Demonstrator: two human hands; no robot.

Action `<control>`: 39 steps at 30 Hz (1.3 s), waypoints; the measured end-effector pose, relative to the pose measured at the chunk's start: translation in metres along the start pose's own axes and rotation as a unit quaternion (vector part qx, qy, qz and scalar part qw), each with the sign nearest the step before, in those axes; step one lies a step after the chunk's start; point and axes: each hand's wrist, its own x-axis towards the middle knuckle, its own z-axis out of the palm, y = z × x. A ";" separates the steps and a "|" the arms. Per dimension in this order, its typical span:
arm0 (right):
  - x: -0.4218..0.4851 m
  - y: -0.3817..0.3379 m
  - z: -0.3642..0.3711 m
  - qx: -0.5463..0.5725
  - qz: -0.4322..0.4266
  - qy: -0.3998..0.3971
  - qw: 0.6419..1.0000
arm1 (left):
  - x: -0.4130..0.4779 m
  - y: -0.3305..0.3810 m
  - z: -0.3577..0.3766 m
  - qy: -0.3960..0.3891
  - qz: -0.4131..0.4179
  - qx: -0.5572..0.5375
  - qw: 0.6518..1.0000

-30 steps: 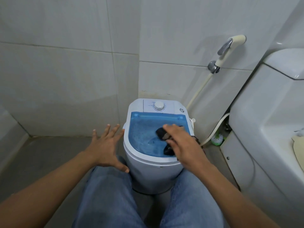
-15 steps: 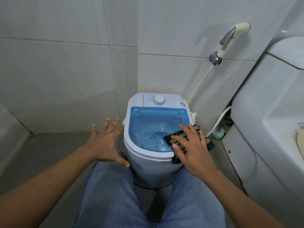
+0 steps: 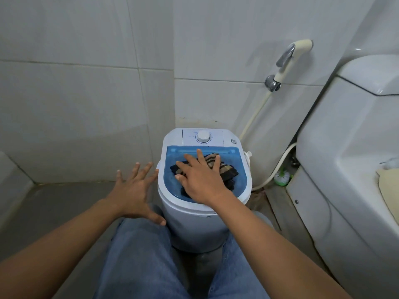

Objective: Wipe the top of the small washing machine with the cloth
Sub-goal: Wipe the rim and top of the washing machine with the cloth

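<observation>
Whereas it wiped the rim (image 3: pixel 249 184) before, spread right hand (image 3: pixel 200 180) presses cloth (image 3: pixel 228 171) on lid (image 3: pixel 241 167).

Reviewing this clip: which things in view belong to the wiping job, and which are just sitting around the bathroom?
In the job:
small washing machine
blue lid
striped cloth
right hand, pressing flat on the cloth

Lying about:
bidet sprayer
toilet
white hose
left hand, spread beside the machine

Soft even light — warped edges
</observation>
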 end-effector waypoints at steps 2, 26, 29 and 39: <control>0.005 0.008 -0.001 -0.045 -0.006 -0.025 0.999 | 0.000 0.001 0.000 -0.003 -0.002 0.002 1.000; 0.009 0.114 -0.029 0.189 0.160 0.276 0.929 | -0.001 0.004 -0.004 -0.011 -0.003 0.012 1.000; 0.020 0.071 -0.031 0.138 0.030 0.241 0.960 | -0.002 0.004 -0.005 -0.016 -0.002 0.009 1.000; 0.039 0.030 -0.006 -0.038 -0.036 -0.003 0.999 | -0.001 0.005 -0.006 -0.018 -0.004 0.011 1.000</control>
